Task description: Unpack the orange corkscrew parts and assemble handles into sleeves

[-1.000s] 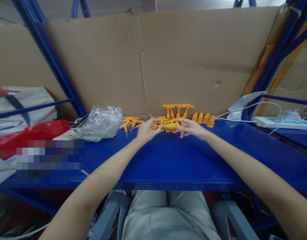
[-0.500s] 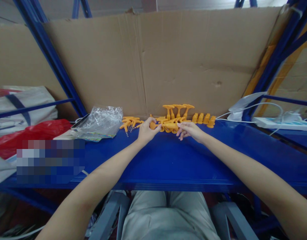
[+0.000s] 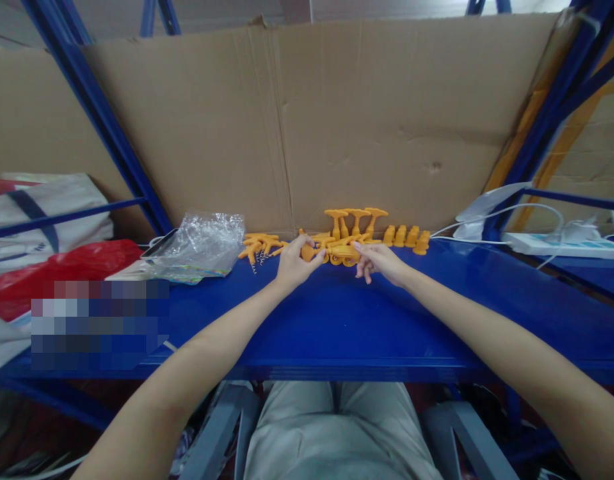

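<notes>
My left hand (image 3: 293,261) curls its thumb and fingers around an orange plastic corkscrew piece with a rounded end (image 3: 307,253). At its right, my right hand (image 3: 381,262) pinches an orange corkscrew part (image 3: 343,252) between thumb and forefinger, the other fingers loosely bent. Whether both hands hold one joined corkscrew or two parts, I cannot tell. Behind them lies a cluster of orange parts, partly hidden. Several T-handled corkscrews (image 3: 357,215) stand upright at the back. Orange corkscrew handles with bare metal spirals (image 3: 261,245) lie left of my left hand.
Several orange sleeves (image 3: 401,235) stand in a row right of my hands. Clear plastic bags (image 3: 201,243) lie on the blue shelf (image 3: 337,327) at left, near a red bag (image 3: 71,263). Cardboard (image 3: 387,120) walls the back; a white power strip (image 3: 561,245) lies at right.
My hands stay almost in place over the same parts. The right hand's lower fingers have curled slightly downward, and the piece at my left fingers shows a little more.
</notes>
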A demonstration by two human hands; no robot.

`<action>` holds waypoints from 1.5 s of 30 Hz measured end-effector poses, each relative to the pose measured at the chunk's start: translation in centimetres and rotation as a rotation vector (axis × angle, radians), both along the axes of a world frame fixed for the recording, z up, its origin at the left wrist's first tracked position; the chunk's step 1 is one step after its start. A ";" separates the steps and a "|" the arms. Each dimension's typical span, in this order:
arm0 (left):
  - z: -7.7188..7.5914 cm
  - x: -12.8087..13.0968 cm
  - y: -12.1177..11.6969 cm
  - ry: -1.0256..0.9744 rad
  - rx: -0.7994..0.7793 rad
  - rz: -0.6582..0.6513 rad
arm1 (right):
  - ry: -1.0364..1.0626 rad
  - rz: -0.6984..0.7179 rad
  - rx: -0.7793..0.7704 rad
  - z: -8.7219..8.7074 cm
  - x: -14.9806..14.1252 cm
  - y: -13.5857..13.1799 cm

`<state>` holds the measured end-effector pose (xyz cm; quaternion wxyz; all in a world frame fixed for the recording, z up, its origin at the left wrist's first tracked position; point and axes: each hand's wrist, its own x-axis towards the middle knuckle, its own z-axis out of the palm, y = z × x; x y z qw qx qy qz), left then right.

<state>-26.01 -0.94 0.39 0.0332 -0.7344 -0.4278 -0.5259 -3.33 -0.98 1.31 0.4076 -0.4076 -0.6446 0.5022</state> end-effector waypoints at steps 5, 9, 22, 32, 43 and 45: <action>0.1 0.2 0.0 -0.030 -0.009 -0.009 | 0.001 -0.062 -0.050 0.3 -0.1 -0.1; 0.1 0.4 0.0 -0.064 -0.019 -0.019 | 0.050 -0.013 -0.019 0.7 0.3 -0.3; -0.1 0.2 -0.1 -0.029 0.009 -0.011 | 0.061 -0.079 -0.021 1.2 -0.5 -1.0; -0.2 0.1 0.3 0.010 -0.058 -0.053 | 0.269 -0.057 -0.198 1.4 -0.8 -0.9; -1.1 -5.3 4.7 0.340 -0.364 0.354 | 0.137 -0.278 0.111 1.2 -0.5 3.0; -1.6 -6.1 5.0 0.487 -0.483 0.409 | -0.050 -0.329 0.299 1.2 -1.4 3.8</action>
